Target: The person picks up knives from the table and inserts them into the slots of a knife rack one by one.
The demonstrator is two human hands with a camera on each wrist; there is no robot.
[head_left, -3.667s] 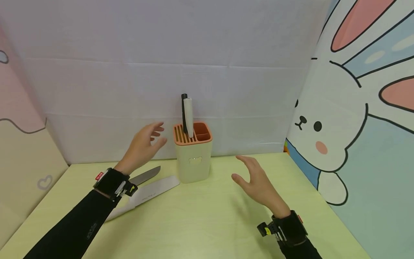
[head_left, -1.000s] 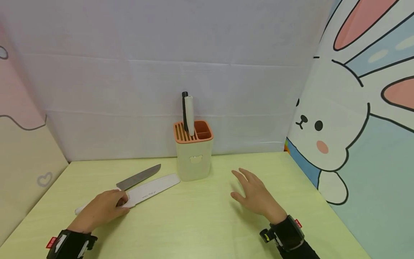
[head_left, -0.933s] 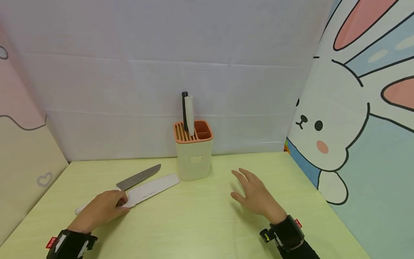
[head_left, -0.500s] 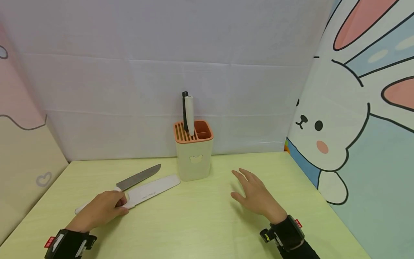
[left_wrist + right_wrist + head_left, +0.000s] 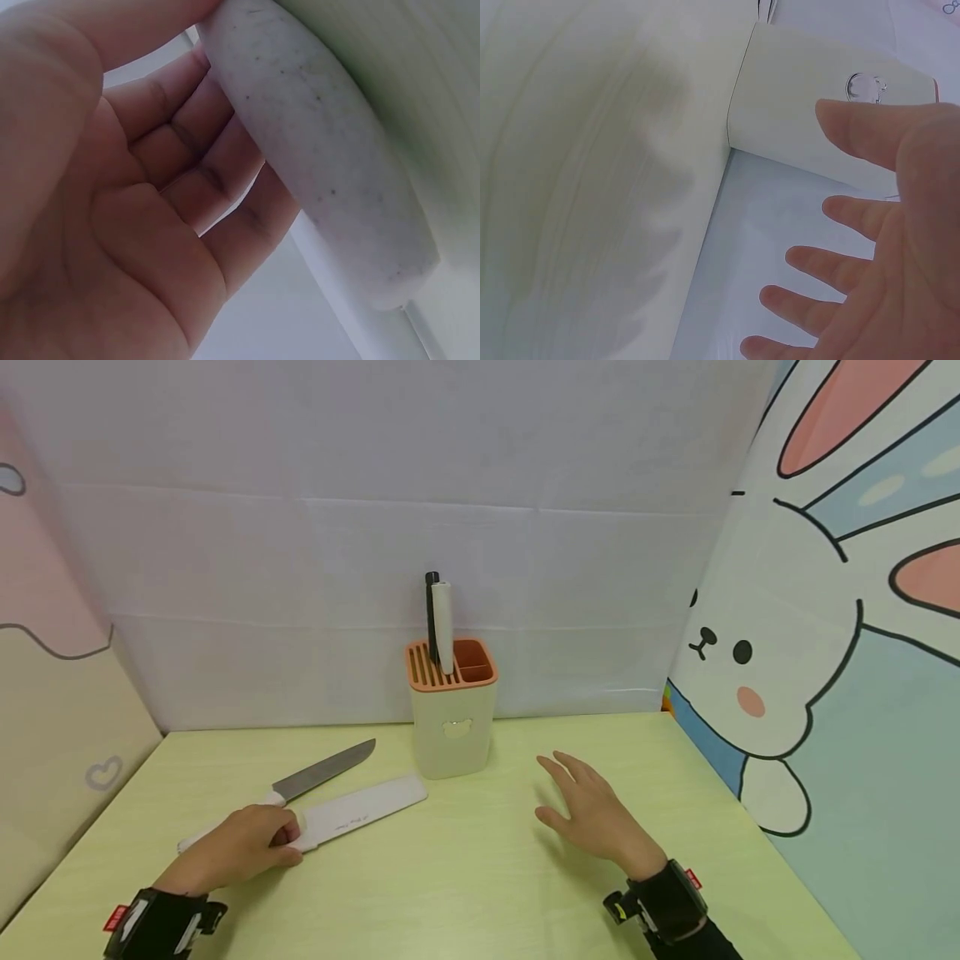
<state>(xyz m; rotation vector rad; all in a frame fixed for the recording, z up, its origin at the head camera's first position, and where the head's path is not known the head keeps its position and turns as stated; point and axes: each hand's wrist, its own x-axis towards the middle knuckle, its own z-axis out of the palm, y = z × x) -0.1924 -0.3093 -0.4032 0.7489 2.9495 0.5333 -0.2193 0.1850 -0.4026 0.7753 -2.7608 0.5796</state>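
Note:
My left hand [image 5: 236,852] grips the handle of a kitchen knife with a wide white blade [image 5: 367,807], low over the table at the left. Up close, the left wrist view shows the knife's pale speckled handle [image 5: 315,142] between thumb and fingers. Just behind lies a second knife with a grey blade [image 5: 326,772]; its white handle runs partly behind my left hand. My right hand [image 5: 600,814] holds nothing, its fingers spread over the right part of the table.
A cream knife holder [image 5: 453,739] with an orange slotted top stands at the back middle. A black handle [image 5: 432,618] and a white handle [image 5: 443,631] rise from its slots. White sheeting [image 5: 262,568] backs the table, and a rabbit-printed panel [image 5: 765,693] borders the right.
Since the oldest frame my left hand has come down and back from beside the holder onto the white knife's handle. In the last half second that knife has shifted slightly right and nearer me.

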